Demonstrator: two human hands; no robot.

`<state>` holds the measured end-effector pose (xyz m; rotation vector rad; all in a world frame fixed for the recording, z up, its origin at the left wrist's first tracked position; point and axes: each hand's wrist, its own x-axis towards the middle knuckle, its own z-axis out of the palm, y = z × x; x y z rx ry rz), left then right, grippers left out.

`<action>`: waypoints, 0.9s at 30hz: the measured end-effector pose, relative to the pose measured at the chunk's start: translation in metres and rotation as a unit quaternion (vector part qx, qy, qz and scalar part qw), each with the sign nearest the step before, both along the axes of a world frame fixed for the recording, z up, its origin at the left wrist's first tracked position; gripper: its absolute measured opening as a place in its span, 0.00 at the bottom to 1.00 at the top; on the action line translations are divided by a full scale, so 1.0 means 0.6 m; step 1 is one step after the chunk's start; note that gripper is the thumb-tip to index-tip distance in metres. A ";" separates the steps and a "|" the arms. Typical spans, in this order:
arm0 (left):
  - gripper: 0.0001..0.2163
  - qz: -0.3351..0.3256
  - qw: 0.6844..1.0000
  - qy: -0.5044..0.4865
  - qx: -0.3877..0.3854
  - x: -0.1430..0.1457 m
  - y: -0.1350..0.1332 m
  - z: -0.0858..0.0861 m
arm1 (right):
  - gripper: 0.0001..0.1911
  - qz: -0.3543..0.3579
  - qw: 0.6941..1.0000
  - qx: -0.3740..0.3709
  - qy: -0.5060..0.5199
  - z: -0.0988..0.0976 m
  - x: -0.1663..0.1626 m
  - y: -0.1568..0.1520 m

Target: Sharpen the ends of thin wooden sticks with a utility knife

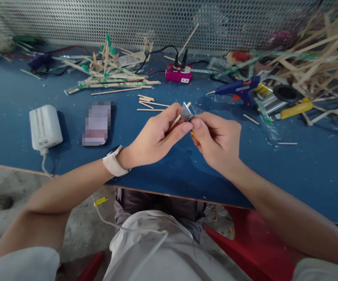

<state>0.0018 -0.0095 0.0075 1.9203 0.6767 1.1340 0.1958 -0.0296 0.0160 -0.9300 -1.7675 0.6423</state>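
Observation:
My left hand pinches a thin wooden stick between thumb and fingers, its far end poking up past the fingertips. Right against it, my right hand is closed around a cutting tool with short grey metal blades. A bit of yellow handle shows below the thumb; the rest is covered by the fingers. The stick's upper end lies at the blades; whether they bite into it I cannot tell. Just beyond my left hand, several short cut sticks lie on the blue table.
A glue gun rests beyond my right hand, near a yellow-handled tool. Behind stand a pink power adapter and stick bundles. A large stick pile fills the back right. A phone and white power bank lie left.

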 end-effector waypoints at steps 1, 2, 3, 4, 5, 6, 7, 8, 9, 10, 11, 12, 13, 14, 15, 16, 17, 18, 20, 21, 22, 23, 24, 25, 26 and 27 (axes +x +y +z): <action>0.15 0.012 1.000 0.011 0.018 0.000 0.000 0.003 | 0.20 0.000 1.000 0.003 -0.002 0.000 0.000 0.000; 0.16 0.024 0.999 0.023 0.038 0.000 0.000 0.005 | 0.20 0.000 1.000 0.006 -0.004 0.000 0.001 0.000; 0.17 0.036 0.997 0.034 0.059 0.000 0.000 0.008 | 0.20 -0.001 1.000 0.010 -0.007 0.000 0.001 0.000; 0.17 0.046 0.995 0.045 0.081 0.000 0.000 0.010 | 0.20 -0.003 1.000 0.014 -0.010 0.000 0.001 0.000; 0.17 0.054 0.992 0.053 0.102 0.000 0.001 0.012 | 0.19 -0.004 1.000 0.017 -0.014 0.001 0.001 0.000; 0.16 0.061 0.989 0.059 0.120 -0.001 0.002 0.013 | 0.19 -0.006 1.000 0.019 -0.017 0.001 0.002 0.000; 0.16 0.067 0.987 0.065 0.133 -0.001 0.003 0.014 | 0.20 -0.007 1.000 0.020 -0.020 0.001 0.002 0.001; 0.16 0.071 0.985 0.073 0.142 -0.002 0.004 0.015 | 0.20 -0.008 1.000 0.020 -0.022 0.001 0.002 0.001; 0.15 0.074 0.983 0.081 0.149 -0.004 0.006 0.015 | 0.21 -0.010 1.000 0.018 -0.023 0.000 0.002 0.002; 0.15 0.075 0.981 0.088 0.154 -0.005 0.007 0.015 | 0.22 -0.012 1.000 0.016 -0.023 0.000 0.002 0.003; 0.14 0.074 0.980 0.095 0.160 -0.006 0.008 0.015 | 0.22 -0.014 1.000 0.013 -0.023 0.000 0.003 0.004; 0.14 0.072 0.978 0.101 0.166 -0.008 0.010 0.014 | 0.23 -0.016 1.000 0.011 -0.023 0.000 0.003 0.005; 0.13 0.071 0.977 0.107 0.172 -0.009 0.011 0.014 | 0.23 -0.016 1.000 0.007 -0.024 -0.001 0.003 0.005; 0.12 0.071 0.975 0.113 0.176 -0.010 0.011 0.014 | 0.24 -0.017 1.000 0.004 -0.025 0.000 0.003 0.006; 0.12 0.072 0.974 0.120 0.179 -0.012 0.012 0.014 | 0.24 -0.017 1.000 0.002 -0.026 0.000 0.003 0.006; 0.12 0.074 0.973 0.126 0.178 -0.013 0.012 0.014 | 0.24 -0.018 0.999 -0.001 -0.027 0.000 0.004 0.006; 0.12 0.076 0.973 0.130 0.176 -0.013 0.012 0.014 | 0.24 -0.019 0.999 -0.004 -0.028 0.000 0.004 0.005; 0.13 0.079 0.973 0.132 0.172 -0.013 0.012 0.014 | 0.24 -0.021 0.999 -0.005 -0.028 0.000 0.004 0.005; 0.15 0.086 0.975 0.127 0.159 -0.012 0.011 0.014 | 0.24 -0.022 0.999 -0.003 -0.029 -0.001 0.004 0.006; 0.15 0.087 0.977 0.121 0.151 -0.011 0.011 0.014 | 0.23 -0.023 0.999 -0.001 -0.030 -0.002 0.004 0.006; 0.16 0.088 0.979 0.112 0.144 -0.010 0.011 0.013 | 0.23 -0.025 0.999 0.003 -0.031 -0.003 0.005 0.007; 0.17 0.086 0.982 0.102 0.137 -0.009 0.011 0.013 | 0.24 -0.028 0.999 0.005 -0.030 -0.005 0.005 0.007; 0.17 0.083 0.984 0.091 0.130 -0.007 0.011 0.013 | 0.24 -0.031 0.999 0.005 -0.030 -0.006 0.005 0.008; 0.18 0.080 0.986 0.081 0.123 -0.006 0.011 0.012 | 0.25 -0.034 0.999 0.003 -0.029 -0.007 0.005 0.008; 0.18 0.078 0.987 0.073 0.116 -0.005 0.011 0.012 | 0.26 -0.037 0.999 -0.002 -0.026 -0.008 0.004 0.009; 0.19 0.078 0.989 0.069 0.109 -0.004 0.011 0.011 | 0.26 -0.039 0.999 -0.007 -0.025 -0.009 0.004 0.009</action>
